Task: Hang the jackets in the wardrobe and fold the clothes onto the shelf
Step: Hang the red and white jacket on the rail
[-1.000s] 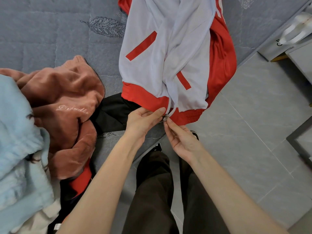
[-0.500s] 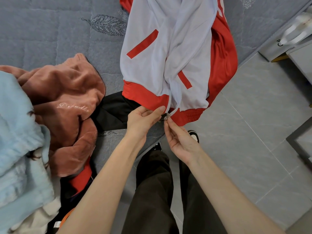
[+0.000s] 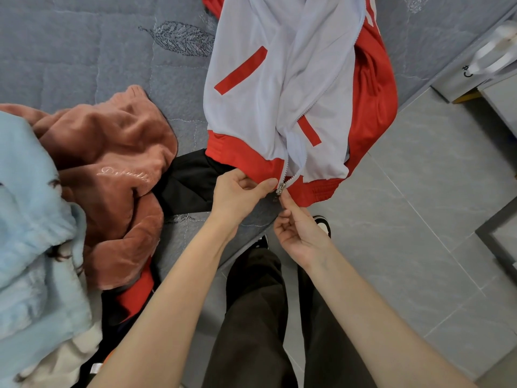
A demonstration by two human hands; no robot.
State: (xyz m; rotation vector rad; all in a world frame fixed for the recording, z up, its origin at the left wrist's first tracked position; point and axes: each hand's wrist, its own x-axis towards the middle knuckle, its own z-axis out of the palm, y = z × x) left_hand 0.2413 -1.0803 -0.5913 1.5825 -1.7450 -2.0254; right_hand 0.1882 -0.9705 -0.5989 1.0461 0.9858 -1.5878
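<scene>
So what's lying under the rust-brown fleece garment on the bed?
A black garment sticks out from beneath the fleece garment at its right edge, and red fabric shows at its lower edge. How far either runs underneath is covered.

Jacket point(image 3: 279, 93) on bed point(image 3: 84, 51), far centre; hem at bed's near edge. Clothes heap point(image 3: 112, 152) on bed, left of jacket. Left hand point(image 3: 237, 191), right hand point(image 3: 299, 233) at hem. Floor point(image 3: 419, 219) right.

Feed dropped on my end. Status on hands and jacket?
Left hand pinches jacket hem. Right hand pinches zipper slider. Jacket unzipped, on grey quilt. Nothing blocking zipper.
</scene>
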